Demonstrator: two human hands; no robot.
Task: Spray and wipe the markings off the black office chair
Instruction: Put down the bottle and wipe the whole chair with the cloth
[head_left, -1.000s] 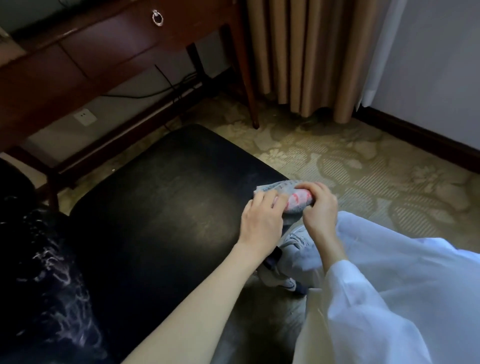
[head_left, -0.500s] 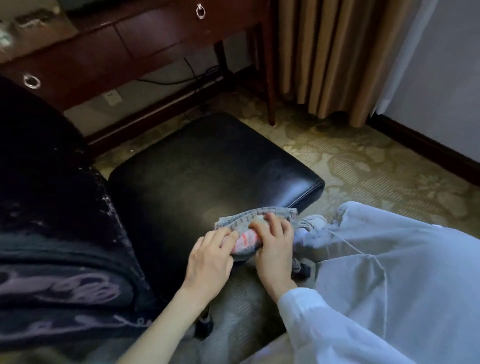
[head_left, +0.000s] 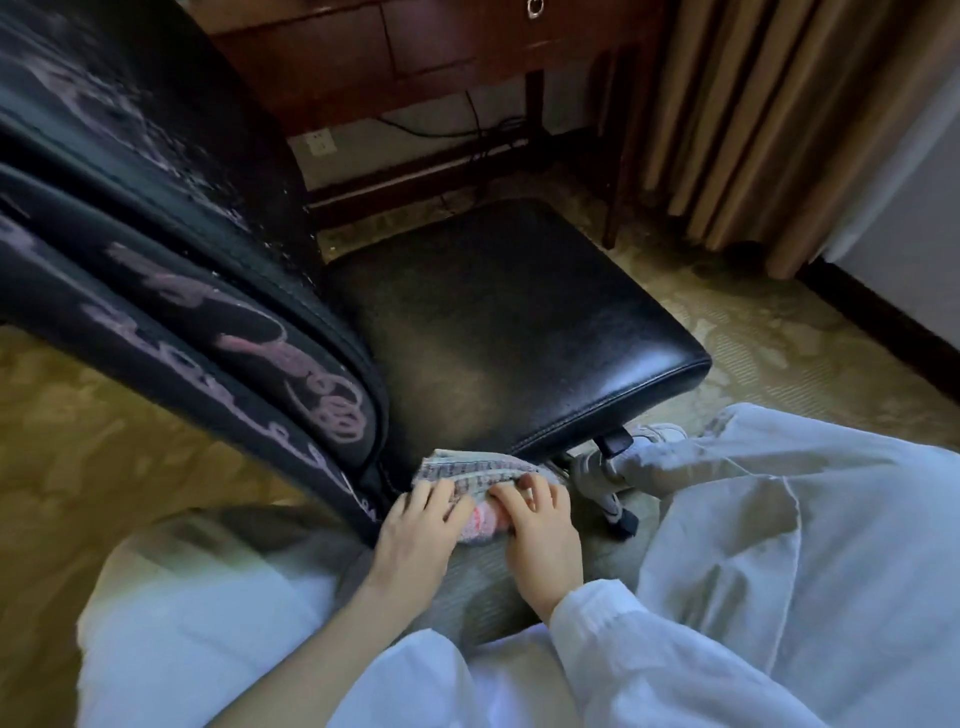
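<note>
Both hands press a folded cloth (head_left: 470, 480) at the near edge of the black chair (head_left: 519, 332) seat, right by the gap where seat meets backrest. Left hand (head_left: 415, 535) lies on the cloth's left part w/ fingers spread flat over it; right hand (head_left: 540, 535) holds the right part, fingers curled over the top, so each hand is closed on the cloth. Cloth is grey-striped w/ a pink patch showing btwn the hands. Pink scribble marks (head_left: 311, 379) cover the backrest, left of the seat; seat surface looks dull, no clear marks. Person's pale trousers (head_left: 779, 545) fill the near right, a shoe (head_left: 597, 473) sits under the seat edge by a caster. Far side: wooden desk (head_left: 441, 52) w/ ring pulls, curtain (head_left: 753, 119) far right, patterned carpet (head_left: 753, 322) around.
</note>
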